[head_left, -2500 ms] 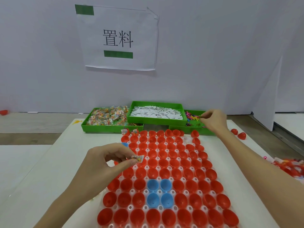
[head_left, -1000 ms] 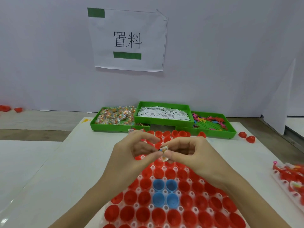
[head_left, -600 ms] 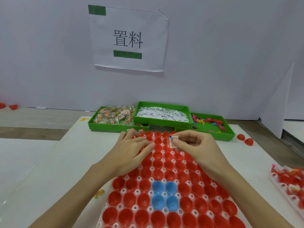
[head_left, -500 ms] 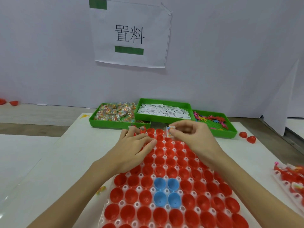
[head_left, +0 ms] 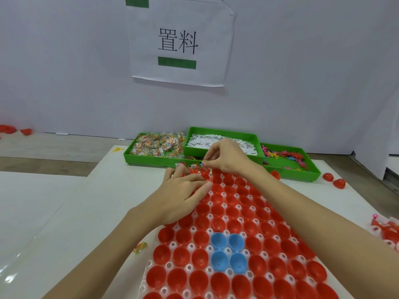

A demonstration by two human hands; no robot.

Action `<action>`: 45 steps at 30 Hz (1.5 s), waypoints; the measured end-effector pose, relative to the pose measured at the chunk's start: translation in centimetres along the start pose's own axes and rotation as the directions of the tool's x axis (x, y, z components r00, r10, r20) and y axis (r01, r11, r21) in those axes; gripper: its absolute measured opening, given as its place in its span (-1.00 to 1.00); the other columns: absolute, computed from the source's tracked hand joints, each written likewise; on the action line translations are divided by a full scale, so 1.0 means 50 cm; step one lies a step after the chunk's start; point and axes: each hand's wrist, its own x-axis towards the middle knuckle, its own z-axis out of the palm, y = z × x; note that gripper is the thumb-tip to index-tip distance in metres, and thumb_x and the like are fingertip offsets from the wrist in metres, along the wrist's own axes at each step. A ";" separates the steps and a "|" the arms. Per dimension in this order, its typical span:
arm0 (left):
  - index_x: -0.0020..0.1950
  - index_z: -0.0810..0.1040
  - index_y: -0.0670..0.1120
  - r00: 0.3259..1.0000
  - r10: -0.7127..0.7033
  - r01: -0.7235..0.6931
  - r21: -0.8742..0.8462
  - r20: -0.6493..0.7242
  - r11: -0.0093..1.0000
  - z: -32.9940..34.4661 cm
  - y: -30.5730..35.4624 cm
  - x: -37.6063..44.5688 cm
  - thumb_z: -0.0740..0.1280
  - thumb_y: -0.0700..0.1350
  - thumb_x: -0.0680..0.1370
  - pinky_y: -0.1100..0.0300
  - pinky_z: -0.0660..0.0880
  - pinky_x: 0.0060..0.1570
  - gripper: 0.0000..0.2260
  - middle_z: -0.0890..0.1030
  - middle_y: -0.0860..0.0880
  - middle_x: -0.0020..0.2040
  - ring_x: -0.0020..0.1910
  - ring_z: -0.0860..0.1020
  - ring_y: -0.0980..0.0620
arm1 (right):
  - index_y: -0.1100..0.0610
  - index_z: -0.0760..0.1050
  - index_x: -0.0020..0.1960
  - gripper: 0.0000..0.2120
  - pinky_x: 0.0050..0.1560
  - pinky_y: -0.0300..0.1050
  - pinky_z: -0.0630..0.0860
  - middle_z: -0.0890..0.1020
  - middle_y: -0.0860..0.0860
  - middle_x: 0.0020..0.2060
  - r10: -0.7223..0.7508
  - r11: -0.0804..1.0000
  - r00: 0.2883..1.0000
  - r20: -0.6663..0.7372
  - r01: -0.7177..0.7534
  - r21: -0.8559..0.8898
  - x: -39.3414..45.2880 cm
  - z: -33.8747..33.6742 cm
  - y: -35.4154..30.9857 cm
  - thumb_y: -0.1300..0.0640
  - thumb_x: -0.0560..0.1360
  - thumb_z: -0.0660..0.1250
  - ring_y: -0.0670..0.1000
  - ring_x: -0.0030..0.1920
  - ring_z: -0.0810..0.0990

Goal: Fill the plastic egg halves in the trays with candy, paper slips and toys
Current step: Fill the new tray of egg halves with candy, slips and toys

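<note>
While both forearms reach across the white desk (head_left: 64, 212), the scene reads from left to right as follows. Loose red egg halves (head_left: 13, 129) lie on the floor at far left. A stray candy (head_left: 140, 248) rests on the desk beside the clear tray (head_left: 190, 247), whose rows hold red egg halves (head_left: 232, 211) and a block of four blue egg halves (head_left: 228, 251). The left hand (head_left: 183, 195) lies over the tray's far left rows, fingers extended and relaxed, grasping nothing visible. Behind it stand three green bins: the candy bin (head_left: 151, 160), the paper-slip bin (head_left: 220, 152), raised on the other two, and the toy bin (head_left: 302, 173). The right hand (head_left: 226, 158) hovers over the tray's far edge, thumb and forefinger pinching a small item (head_left: 204, 162); whether this is a slip or a wrapped candy cannot be told. A paper sign (head_left: 179, 42) hangs on the wall above. Two more red halves (head_left: 333, 180) sit on the desk right of the toy bin, and a second filled tray (head_left: 386, 231) shows at the right edge.
</note>
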 end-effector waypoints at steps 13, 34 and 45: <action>0.42 0.54 0.20 1.000 0.010 -0.010 0.012 -0.001 1.000 -0.001 0.001 0.000 -0.20 0.33 0.62 0.18 0.00 0.33 -0.36 0.51 0.31 0.34 0.29 0.21 0.20 | 0.12 0.73 -0.05 -0.89 0.00 -0.14 0.55 0.73 0.03 -0.04 0.099 0.983 0.986 0.132 -0.076 -0.165 0.013 -0.005 -0.037 0.13 0.45 0.58 -0.03 0.00 0.65; 0.45 0.51 0.20 1.000 0.005 -0.005 0.029 0.010 1.000 -0.005 0.003 -0.002 -0.20 0.33 0.62 0.15 -0.01 0.35 -0.36 0.51 0.31 0.36 0.30 0.18 0.21 | 0.19 0.74 -0.01 -0.92 -0.07 -0.17 0.55 0.74 0.08 -0.08 0.008 0.964 0.990 0.139 0.029 -0.263 0.017 0.000 -0.038 0.20 0.51 0.51 0.01 -0.03 0.69; 0.45 0.51 0.20 0.999 0.023 -0.020 0.097 -0.028 0.995 0.000 0.004 -0.005 -0.29 0.32 0.64 0.21 -0.02 0.30 -0.31 0.49 0.34 0.35 0.32 0.18 0.18 | 0.03 0.69 0.05 -0.87 0.04 -0.15 0.55 0.71 0.00 -0.06 0.021 0.994 0.997 -0.071 -0.029 -0.108 -0.055 -0.148 0.105 0.20 0.60 0.39 -0.07 -0.05 0.65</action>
